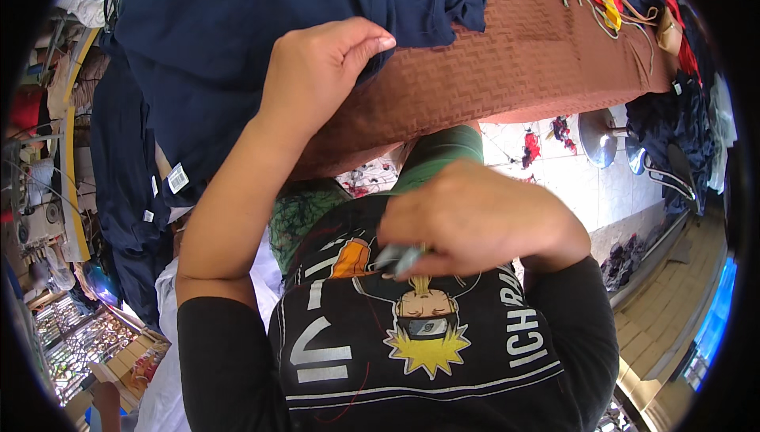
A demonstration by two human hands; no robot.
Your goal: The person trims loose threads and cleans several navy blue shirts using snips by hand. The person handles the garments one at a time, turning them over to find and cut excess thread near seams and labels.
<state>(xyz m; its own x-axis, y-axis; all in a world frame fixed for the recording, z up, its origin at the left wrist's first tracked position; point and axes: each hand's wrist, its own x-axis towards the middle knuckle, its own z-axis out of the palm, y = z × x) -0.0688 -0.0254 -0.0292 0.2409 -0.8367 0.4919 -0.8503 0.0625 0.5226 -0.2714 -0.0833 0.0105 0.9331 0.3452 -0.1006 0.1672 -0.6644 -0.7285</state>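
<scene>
Your left hand (313,68) has thumb and finger together at the navy cloth's (237,20) edge on the brown cover (522,60), probably steadying it; actual grip unclear. Your right hand (467,214), blurred, closes on a grey tool (406,259), likely kept clear of fabric

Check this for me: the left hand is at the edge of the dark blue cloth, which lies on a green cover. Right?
Not quite: the cover is brown, as the head view shows. The left hand is indeed at the dark blue cloth's edge.
</scene>
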